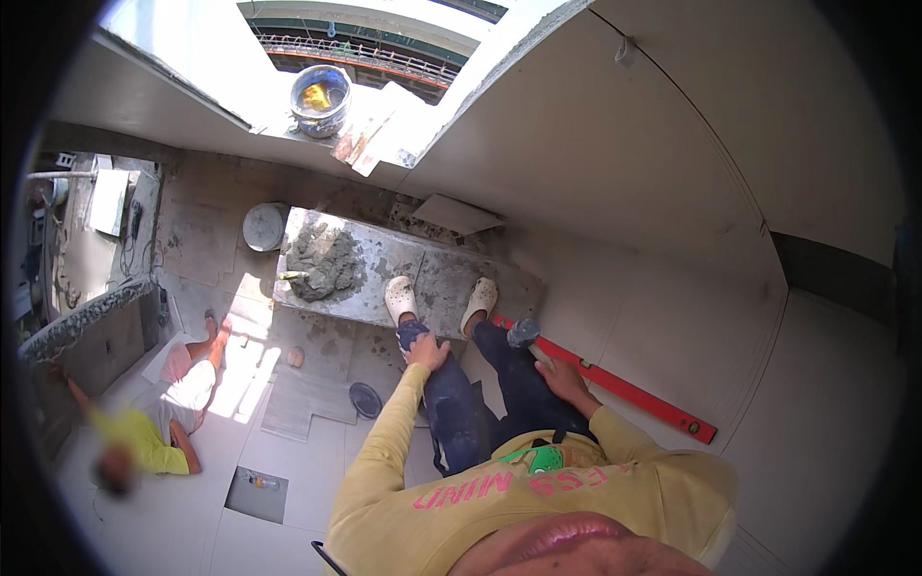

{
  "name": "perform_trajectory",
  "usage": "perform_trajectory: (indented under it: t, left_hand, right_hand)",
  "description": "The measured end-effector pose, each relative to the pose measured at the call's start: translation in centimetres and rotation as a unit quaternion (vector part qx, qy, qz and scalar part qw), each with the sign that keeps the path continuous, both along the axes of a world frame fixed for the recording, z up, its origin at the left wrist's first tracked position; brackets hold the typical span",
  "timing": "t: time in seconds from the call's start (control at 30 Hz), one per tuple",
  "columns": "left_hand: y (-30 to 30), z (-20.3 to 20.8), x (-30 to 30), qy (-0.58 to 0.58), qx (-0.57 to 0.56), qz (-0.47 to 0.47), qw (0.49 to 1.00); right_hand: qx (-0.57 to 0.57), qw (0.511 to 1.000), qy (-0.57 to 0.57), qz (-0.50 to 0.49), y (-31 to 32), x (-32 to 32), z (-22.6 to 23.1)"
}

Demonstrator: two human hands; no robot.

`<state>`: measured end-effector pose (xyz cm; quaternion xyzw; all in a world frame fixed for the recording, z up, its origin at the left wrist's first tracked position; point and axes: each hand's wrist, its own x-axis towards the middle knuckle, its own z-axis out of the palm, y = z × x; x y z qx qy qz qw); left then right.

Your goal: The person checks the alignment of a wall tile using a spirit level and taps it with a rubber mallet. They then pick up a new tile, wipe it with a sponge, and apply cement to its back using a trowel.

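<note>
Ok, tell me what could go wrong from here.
The white slip-on clogs could slip, since the long grey board under them looks smeared beside the grey mortar mound. The dark-headed mallet in the right hand might knock the long red spirit level, which looks close. The round blue-rimmed bucket on the pale window ledge could spill if bumped.

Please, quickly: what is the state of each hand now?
Left hand: open, resting on the left leg.
Right hand: closed, holding a mallet.
</note>
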<state>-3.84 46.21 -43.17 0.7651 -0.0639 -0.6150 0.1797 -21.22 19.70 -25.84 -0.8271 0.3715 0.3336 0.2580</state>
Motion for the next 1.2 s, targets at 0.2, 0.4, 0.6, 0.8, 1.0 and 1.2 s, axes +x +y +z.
perform_trajectory:
  t: [0.2, 0.4, 0.6, 0.8, 1.0, 1.2]
  left_hand:
    - [1.3, -2.1, -8.0, -0.063, -0.036, 0.091, 0.993]
    - [-0.1, -0.3, -5.1, -0.070, -0.038, 0.035, 0.996]
    - [-8.8, 14.8, 18.1, -0.415, -0.426, 0.317, 0.739]
    - [-15.9, 32.2, 32.4, -0.540, -0.609, 0.316, 0.487]
    - [-17.8, 34.7, 33.1, -0.537, -0.614, 0.232, 0.530]
    - [-18.3, 34.8, 34.3, -0.582, -0.616, 0.253, 0.468]
  right_hand:
    - [0.067, 0.987, 0.123, 0.082, -1.5, -0.3, -4.2]
    - [0.077, 0.983, 0.142, 0.090, -2.4, -2.3, -7.0]
    - [0.078, 0.990, 0.102, 0.065, -2.5, -3.7, -6.4]
    - [0.065, 0.991, 0.081, 0.089, -2.6, -3.8, -6.7]
    - [0.074, 0.991, 0.102, 0.048, -2.5, -4.9, -7.1]
    - [0.076, 0.989, 0.119, 0.047, -2.4, -4.3, -7.3]
